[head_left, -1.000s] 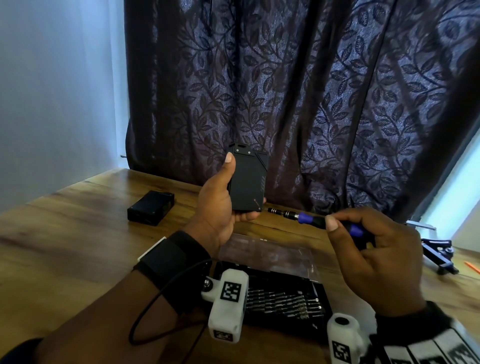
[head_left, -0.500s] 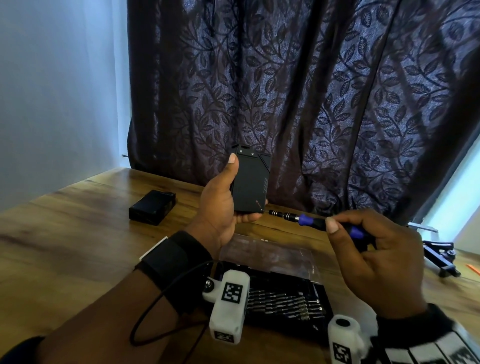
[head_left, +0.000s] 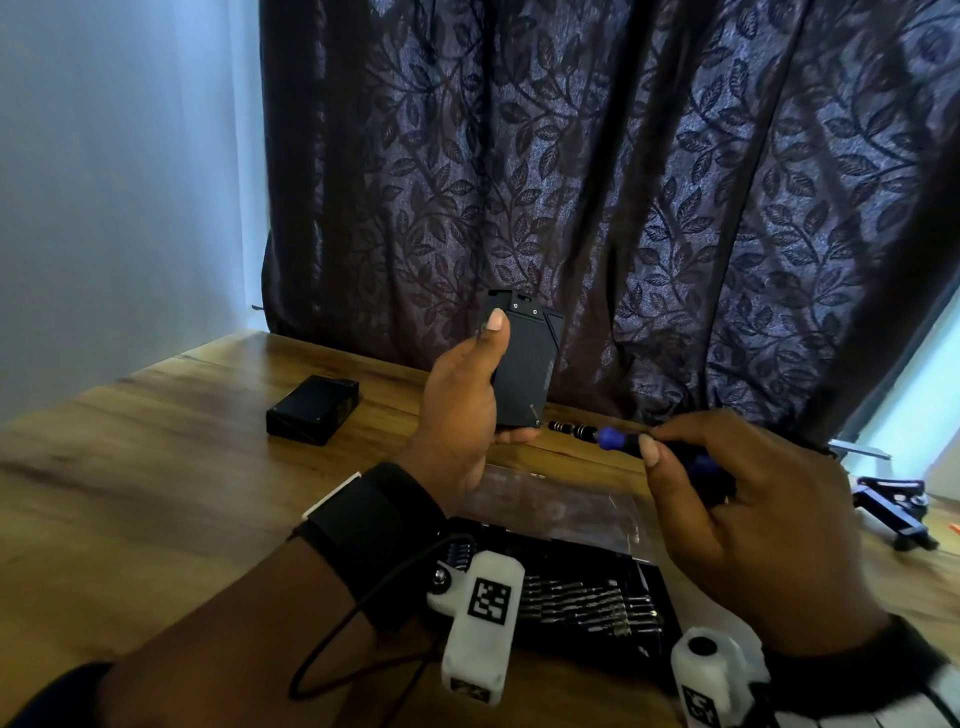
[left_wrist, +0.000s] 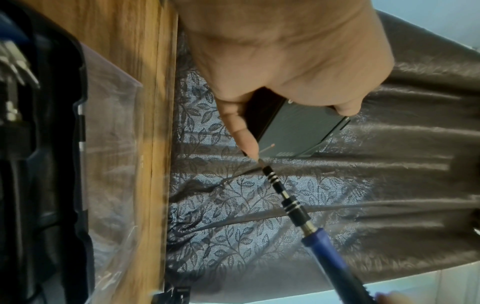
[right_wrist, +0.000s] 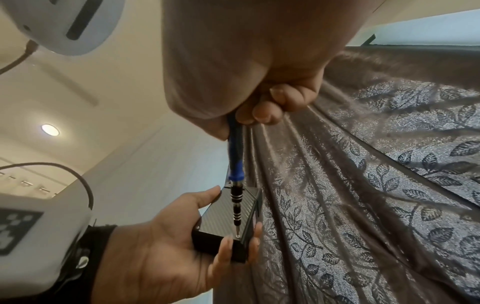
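1. Hardly any movement is found over the last second. The flat black rectangular case with a ribbed face (head_left: 524, 374) is still held upright above the table by the left hand (head_left: 457, 415). The thumb is laid along the near edge and the fingers are curled round the far edge and the bottom.
2. The gap at the case's lower right corner is seen to be closed. The blue-handled precision screwdriver with a black ringed shaft (head_left: 608, 436) has been eased in slightly, and in the right wrist view its tip is seated on a small silver screw (right_wrist: 237, 236).
3. The screwdriver is gripped by the right hand (head_left: 753, 519), with the handle pinched between the thumb and curled fingers.
4. From this it is judged that the tool is engaged and that turning of this corner screw is under way or about to begin. Whether it is being loosened or tightened cannot be told.
5. On the brown wood-grain table (head_left: 156, 467), a small black box (head_left: 314, 410) is found at the left.
6. An open black tray of silver driver bits (head_left: 587, 592) lies beneath the hands, with its clear plastic lid (head_left: 545, 499) behind it.
7. A black clamp-like fitting (head_left: 893, 509) is seen at the far right.
8. The room is bounded by a pale wall (head_left: 104, 182) at the left, a dark leaf-patterned curtain (head_left: 623, 208) across the middle, and a strip of bright window (head_left: 924, 405) at the right.
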